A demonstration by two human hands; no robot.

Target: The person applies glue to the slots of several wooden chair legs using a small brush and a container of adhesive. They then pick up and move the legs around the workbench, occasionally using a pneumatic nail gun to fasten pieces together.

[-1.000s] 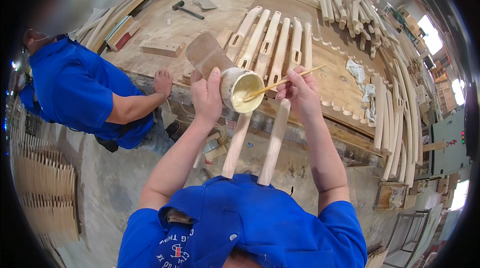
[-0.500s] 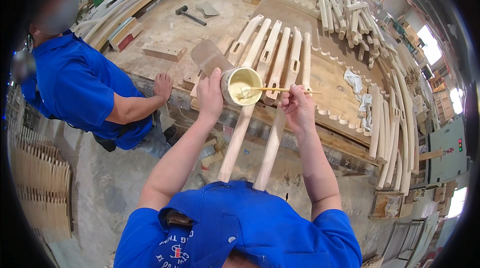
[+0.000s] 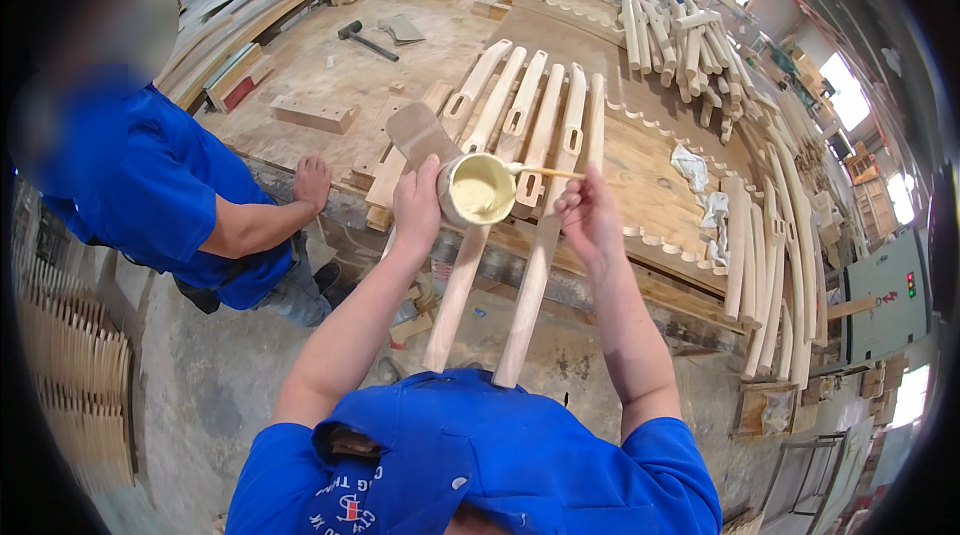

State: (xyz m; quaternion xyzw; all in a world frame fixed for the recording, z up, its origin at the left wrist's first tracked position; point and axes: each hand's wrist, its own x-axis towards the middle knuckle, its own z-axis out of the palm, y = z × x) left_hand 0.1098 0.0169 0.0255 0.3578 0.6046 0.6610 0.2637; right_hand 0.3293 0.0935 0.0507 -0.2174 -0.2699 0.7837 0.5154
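My left hand [image 3: 417,200] is closed around a round cup [image 3: 450,197] tilted toward me, with cream-coloured paste [image 3: 480,193] inside. Beside those fingers, a flat brown piece with a rounded end [image 3: 416,133] sticks out; whether I hold it too I cannot tell. Between the fingertips of my right hand [image 3: 590,212] is a thin wooden stick [image 3: 550,172]. A pale blob of paste coats its tip at the cup's rim. Under and beyond the cup lie several long wooden pieces with slotted ends [image 3: 520,115], two reaching over the bench edge toward me.
A co-worker in blue [image 3: 170,185] stands at left, one hand [image 3: 312,182] on the workbench [image 3: 440,60]. On it are a mallet [image 3: 367,40], a wooden block [image 3: 314,115] and white rags [image 3: 690,167]. Curved wooden parts [image 3: 775,255] line the right end; more are piled behind [image 3: 690,50].
The stick's tip has come up out of the paste to the cup's right rim. The view has shifted slightly, and the co-worker has leaned closer.
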